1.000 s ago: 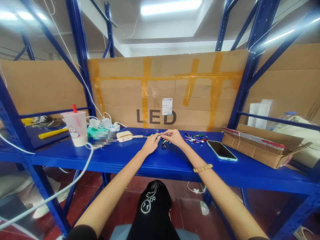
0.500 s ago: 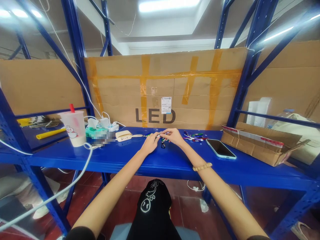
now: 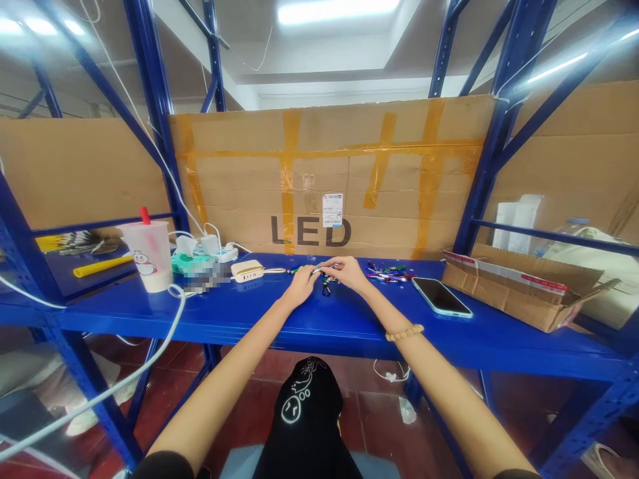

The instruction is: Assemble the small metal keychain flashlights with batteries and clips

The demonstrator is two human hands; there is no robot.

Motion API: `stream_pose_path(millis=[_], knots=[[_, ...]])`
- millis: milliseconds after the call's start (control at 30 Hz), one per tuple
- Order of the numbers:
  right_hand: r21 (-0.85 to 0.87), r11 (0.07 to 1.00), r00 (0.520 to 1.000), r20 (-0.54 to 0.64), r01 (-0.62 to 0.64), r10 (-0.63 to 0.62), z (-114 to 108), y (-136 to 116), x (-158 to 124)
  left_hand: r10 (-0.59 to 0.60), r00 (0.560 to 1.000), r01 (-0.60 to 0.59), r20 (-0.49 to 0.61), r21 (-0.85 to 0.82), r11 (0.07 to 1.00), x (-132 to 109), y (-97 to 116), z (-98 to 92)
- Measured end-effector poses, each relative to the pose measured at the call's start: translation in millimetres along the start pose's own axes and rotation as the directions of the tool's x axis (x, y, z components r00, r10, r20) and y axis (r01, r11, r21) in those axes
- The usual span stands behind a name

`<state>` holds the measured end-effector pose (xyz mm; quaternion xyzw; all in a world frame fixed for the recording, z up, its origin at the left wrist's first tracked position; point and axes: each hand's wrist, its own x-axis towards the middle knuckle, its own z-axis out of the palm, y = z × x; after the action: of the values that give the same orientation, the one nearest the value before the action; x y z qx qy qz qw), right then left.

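Note:
My left hand [image 3: 301,286] and my right hand [image 3: 347,273] meet over the middle of the blue shelf, fingertips almost touching. Both are closed in a pinch on a small silvery metal piece [image 3: 316,271], whose kind is too small to tell. Just below the fingers a small black clip [image 3: 326,291], shaped like a carabiner, lies on the shelf among other small parts partly hidden by my hands. To the right of my right hand is a loose pile of small shiny coloured metal pieces [image 3: 389,274], green, red, blue and purple.
A phone [image 3: 442,297] and an open cardboard box [image 3: 504,286] are on the right of the blue shelf [image 3: 239,313]. On the left stand a drink cup [image 3: 147,256], a cream-coloured device [image 3: 247,271] and a white power strip [image 3: 227,254]. A cardboard sheet [image 3: 239,193] closes the back.

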<state>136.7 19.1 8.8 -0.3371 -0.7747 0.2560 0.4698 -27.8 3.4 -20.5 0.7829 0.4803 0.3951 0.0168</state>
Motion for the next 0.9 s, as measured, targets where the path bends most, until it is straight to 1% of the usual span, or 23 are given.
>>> stream_pose_path(millis=[167, 333, 400, 500, 600, 700, 800, 900], knots=[[-0.029, 0.999, 0.992, -0.127, 0.016, -0.019, -2.4, 2.9, 4.1, -0.008, 1.000, 0.008, -0.005, 0.020, 1.000, 0.4, 0.2, -2.7], [-0.096, 0.995, 0.993, -0.115, 0.011, -0.022, 0.2, -0.4, 2.6, -0.028, 0.999, 0.028, -0.016, 0.045, 0.999, -3.2, 8.4, -7.2], [-0.153, 0.988, 0.991, -0.136, -0.020, -0.001, -0.7, -0.6, 2.4, -0.060, 0.998, 0.062, -0.032, 0.067, 0.996, -4.2, 11.3, -8.4], [-0.266, 0.957, 0.972, -0.227, -0.119, 0.057, -6.2, 1.4, 3.0, -0.148, 0.985, 0.158, -0.092, 0.110, 0.981, -4.6, 13.3, -10.2], [-0.388, 0.889, 0.948, -0.286, -0.245, 0.137, -12.3, 4.3, 2.4, -0.253, 0.952, 0.278, -0.173, 0.140, 0.950, -4.2, 12.9, -12.1], [-0.501, 0.802, 0.940, -0.261, -0.326, 0.219, -14.1, 6.0, 0.3, -0.331, 0.911, 0.373, -0.246, 0.149, 0.916, -4.0, 12.3, -13.2], [-0.594, 0.726, 0.937, -0.192, -0.347, 0.291, -12.8, 6.5, -1.5, -0.383, 0.870, 0.440, -0.311, 0.136, 0.888, -3.6, 11.4, -13.5], [-0.666, 0.670, 0.933, -0.116, -0.328, 0.341, -12.2, 7.5, -1.9, -0.430, 0.821, 0.496, -0.377, 0.097, 0.863, -2.3, 8.4, -13.6]])
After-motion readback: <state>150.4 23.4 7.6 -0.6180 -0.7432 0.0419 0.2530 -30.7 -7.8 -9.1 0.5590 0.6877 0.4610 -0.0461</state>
